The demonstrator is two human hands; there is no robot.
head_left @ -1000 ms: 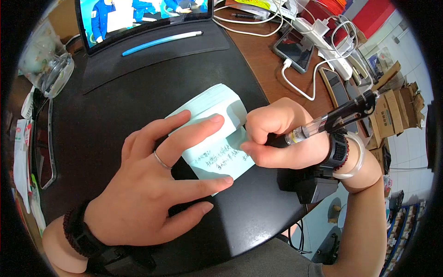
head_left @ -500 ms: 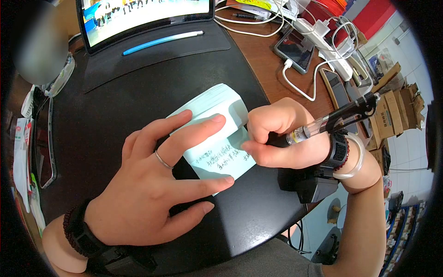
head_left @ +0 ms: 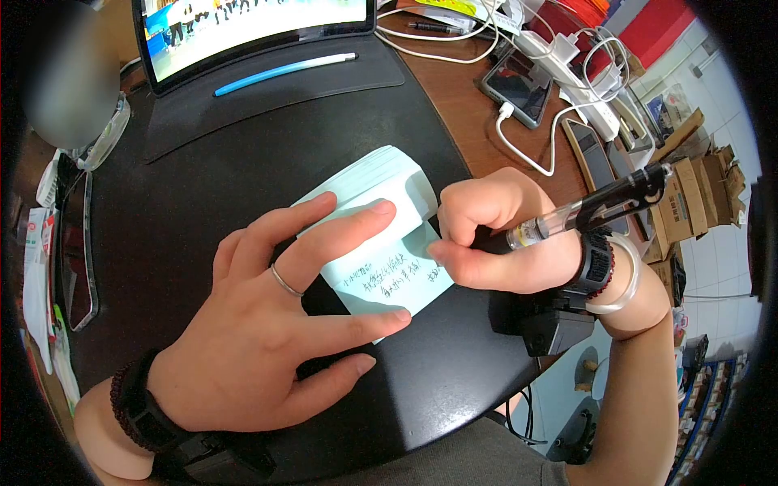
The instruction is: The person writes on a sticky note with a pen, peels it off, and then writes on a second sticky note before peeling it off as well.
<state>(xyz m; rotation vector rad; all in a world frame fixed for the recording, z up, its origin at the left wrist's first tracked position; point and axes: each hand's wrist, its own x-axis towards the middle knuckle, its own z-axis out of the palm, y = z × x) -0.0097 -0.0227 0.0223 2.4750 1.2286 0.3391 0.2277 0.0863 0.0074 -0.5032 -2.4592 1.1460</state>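
Observation:
A pale blue-green notepad point(head_left: 373, 267) lies on the dark desk mat, its upper pages curled back and handwritten lines showing on the lower page. My left hand point(head_left: 275, 316) is spread over the pad's left side, fingers apart, with fingertips resting on the paper. In my right hand point(head_left: 510, 235) a pen point(head_left: 579, 215) with a clear barrel and black clip is gripped, slanting up to the right. The fist rests at the pad's right edge; the pen tip is hidden behind the fingers.
A tablet point(head_left: 259, 36) stands at the back, with a blue-and-white stylus point(head_left: 284, 74) before it. Right of the mat are a phone point(head_left: 519, 85) on a white cable, a power strip point(head_left: 571, 77) and another phone point(head_left: 590, 154). Cardboard boxes point(head_left: 689, 198) stand beyond the desk.
My right hand and the pen have shifted very slightly to the right, showing a little more of the writing. My left hand stays in place.

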